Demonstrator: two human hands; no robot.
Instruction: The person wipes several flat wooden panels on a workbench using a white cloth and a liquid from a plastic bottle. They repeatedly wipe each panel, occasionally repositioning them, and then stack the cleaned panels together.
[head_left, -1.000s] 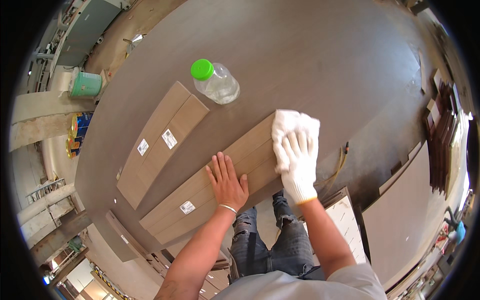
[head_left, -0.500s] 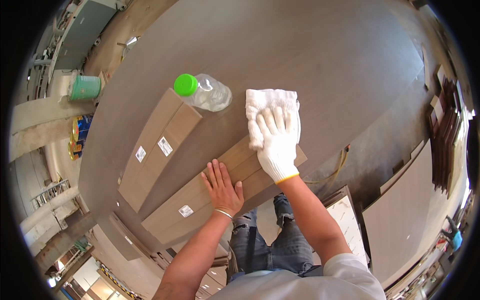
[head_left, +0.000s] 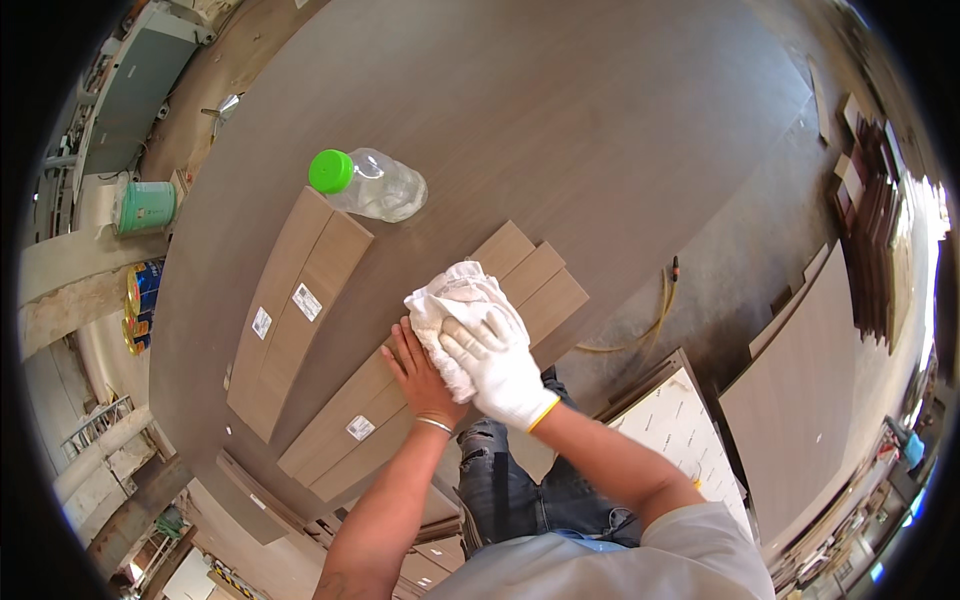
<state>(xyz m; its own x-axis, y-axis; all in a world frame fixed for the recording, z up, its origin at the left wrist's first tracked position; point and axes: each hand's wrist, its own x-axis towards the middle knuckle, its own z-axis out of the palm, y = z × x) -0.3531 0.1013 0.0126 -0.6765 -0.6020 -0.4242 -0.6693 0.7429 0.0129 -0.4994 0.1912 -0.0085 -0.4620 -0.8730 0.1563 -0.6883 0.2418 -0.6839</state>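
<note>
White cloth (head_left: 455, 288) on the boards (head_left: 365, 388) at the desk's (head_left: 600, 130) near edge looks soft, light (easiest taken under a flat palm), boards stiff, best held by long edges; gloved right hand (head_left: 497, 372) lies flat on cloth, bare left hand (head_left: 428, 375) flat on boards, thumb hidden.

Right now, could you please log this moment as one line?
left hand: bare, on brown boards | right hand: gloved, on white cloth over brown boards | green-capped bottle: on large brown surface
</note>
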